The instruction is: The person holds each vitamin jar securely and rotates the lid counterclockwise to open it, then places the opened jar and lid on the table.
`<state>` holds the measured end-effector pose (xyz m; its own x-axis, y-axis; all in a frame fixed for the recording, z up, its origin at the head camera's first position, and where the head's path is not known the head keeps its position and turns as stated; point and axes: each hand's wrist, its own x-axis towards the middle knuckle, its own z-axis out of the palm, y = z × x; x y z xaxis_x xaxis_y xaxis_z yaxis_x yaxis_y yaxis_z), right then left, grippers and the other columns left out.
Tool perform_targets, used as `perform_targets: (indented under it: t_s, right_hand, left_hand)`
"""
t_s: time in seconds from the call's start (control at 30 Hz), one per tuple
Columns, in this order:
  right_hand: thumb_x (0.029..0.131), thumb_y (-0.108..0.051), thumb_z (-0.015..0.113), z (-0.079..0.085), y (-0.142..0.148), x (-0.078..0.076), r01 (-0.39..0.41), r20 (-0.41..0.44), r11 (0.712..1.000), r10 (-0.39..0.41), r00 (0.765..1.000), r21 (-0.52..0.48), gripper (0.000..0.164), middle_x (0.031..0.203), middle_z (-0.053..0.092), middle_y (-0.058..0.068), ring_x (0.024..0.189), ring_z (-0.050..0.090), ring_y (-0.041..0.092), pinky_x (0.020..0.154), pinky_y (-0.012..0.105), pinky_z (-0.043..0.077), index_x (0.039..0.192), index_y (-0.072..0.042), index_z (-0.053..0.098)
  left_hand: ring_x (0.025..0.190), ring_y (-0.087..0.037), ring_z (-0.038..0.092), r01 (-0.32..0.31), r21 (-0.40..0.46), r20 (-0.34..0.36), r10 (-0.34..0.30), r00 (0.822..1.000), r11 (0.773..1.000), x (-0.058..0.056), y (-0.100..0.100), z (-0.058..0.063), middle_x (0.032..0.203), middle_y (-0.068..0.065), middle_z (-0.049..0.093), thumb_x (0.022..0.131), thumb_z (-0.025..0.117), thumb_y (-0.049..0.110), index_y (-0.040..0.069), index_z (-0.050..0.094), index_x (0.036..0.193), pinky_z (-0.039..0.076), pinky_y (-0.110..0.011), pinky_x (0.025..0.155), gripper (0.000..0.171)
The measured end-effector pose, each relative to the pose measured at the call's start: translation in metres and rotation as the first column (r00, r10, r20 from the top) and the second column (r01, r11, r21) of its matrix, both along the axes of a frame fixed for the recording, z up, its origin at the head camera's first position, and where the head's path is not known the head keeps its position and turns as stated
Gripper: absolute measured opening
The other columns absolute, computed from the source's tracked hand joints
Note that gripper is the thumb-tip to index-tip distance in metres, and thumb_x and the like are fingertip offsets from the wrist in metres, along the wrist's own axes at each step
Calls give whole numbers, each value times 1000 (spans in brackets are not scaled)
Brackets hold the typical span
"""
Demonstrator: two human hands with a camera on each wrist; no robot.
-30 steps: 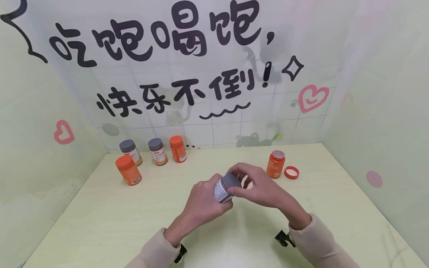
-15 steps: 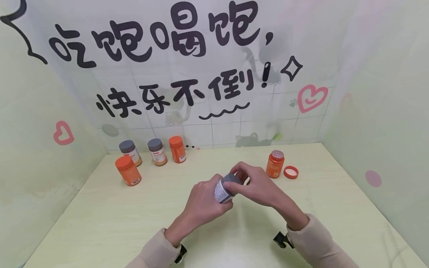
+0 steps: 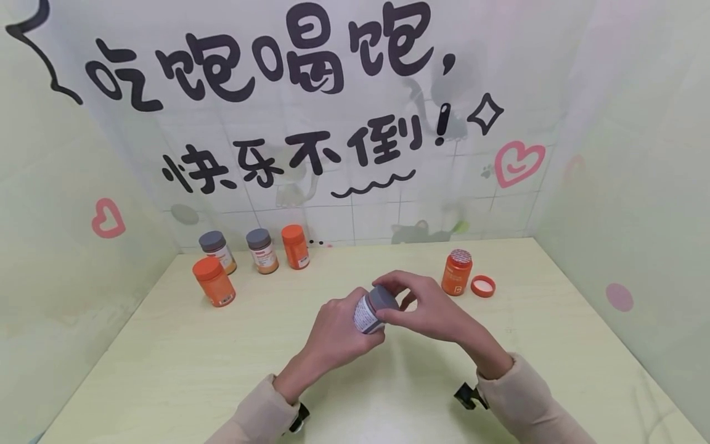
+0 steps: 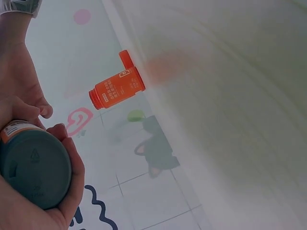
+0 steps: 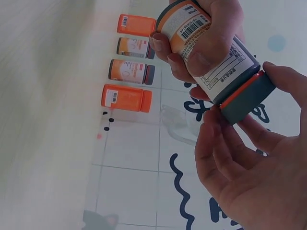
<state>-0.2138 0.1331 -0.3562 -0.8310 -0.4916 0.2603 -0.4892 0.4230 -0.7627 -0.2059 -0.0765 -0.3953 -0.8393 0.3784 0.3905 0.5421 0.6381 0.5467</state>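
Note:
Above the middle of the table, my left hand [image 3: 337, 331] grips a supplement bottle [image 3: 365, 316] with a white printed label, tilted toward the right. My right hand [image 3: 431, 308] pinches its grey cap [image 3: 383, 297] between thumb and fingers. In the right wrist view an orange-red band shows along the edge of the cap [image 5: 249, 99], close against the bottle's neck. The left wrist view shows the bottle's dark round base [image 4: 36, 167], with my left fingers wrapped round it.
At the back right stands an uncapped orange bottle [image 3: 457, 276] with a printed seal on top, its orange lid [image 3: 483, 286] lying beside it. Two orange bottles [image 3: 215, 282] and two grey-capped bottles [image 3: 262, 251] stand at the back left, near the wall.
My right thumb and fingers turned over the cap half a second ago and have now shifted back to about their earlier place. My left hand and the bottle have stayed nearly still.

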Motion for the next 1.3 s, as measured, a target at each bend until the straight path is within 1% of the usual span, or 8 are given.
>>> perform_targets:
  t_s: [0.17,0.37,0.47,0.53,0.7,0.9,1.07,1.3]
  right_hand:
    - [91,-24,75,2,2,1,-53,-32,999,53,998,-2,47,119,71,-1,106,65,17,84,32,59,135,-14,62]
    - [90,-22,75,4,2,1,-70,-14,997,70,997,-23,53,126,69,1,111,65,19,87,32,58,139,-13,59]
    - [91,-28,75,2,0,1,-26,19,999,27,999,-37,53,125,69,1,110,65,19,87,33,58,139,-15,58]
    - [91,-33,75,1,-3,2,30,56,999,-27,998,-41,50,121,70,0,107,66,19,86,35,58,136,-17,60]
    - [92,-43,72,-4,-8,2,169,140,986,-166,976,-9,38,102,69,0,93,64,18,75,35,55,120,-19,64]
    - [89,-45,75,-6,-10,2,227,189,974,-223,956,2,33,89,67,1,83,62,19,71,33,52,102,-16,64]
    - [89,-42,75,-6,-10,1,205,180,979,-200,963,-7,31,91,68,-1,85,63,18,73,33,53,103,-16,66]
    - [90,-33,77,-5,-4,-1,65,126,996,-56,990,-69,33,100,70,0,95,65,20,79,33,57,118,-17,67]
  left_hand:
    - [69,-6,62,-5,-1,10,5,1000,1000,0,-1,0,86,5,71,77,82,25,13,63,109,50,-20,63,39]
    - [69,-4,61,-1,3,10,1,1000,1000,-1,-1,0,85,6,70,77,81,25,14,63,109,50,-21,64,39]
    - [67,-4,61,-3,0,1,3,1000,1000,-1,-1,0,84,6,70,77,82,26,14,63,109,49,-21,63,38]
    - [67,-4,61,-7,-5,-6,7,1000,1000,-1,-1,0,84,6,71,77,82,26,14,63,108,49,-21,63,38]
    - [68,-5,62,-11,-6,-19,10,1000,1000,-2,-2,-1,85,4,72,77,83,26,14,63,108,50,-20,61,39]
    - [65,-3,59,-8,-1,-36,8,999,1000,-3,-1,-2,81,5,70,76,83,25,14,63,105,48,-19,58,37]
    - [64,-3,58,-13,-2,-36,13,999,1000,-3,-1,-2,80,6,70,76,83,25,14,63,105,48,-19,57,37]
    - [67,-4,61,-7,16,-19,8,1000,1000,-4,-2,-2,83,5,71,77,82,24,14,63,106,49,-19,60,36]
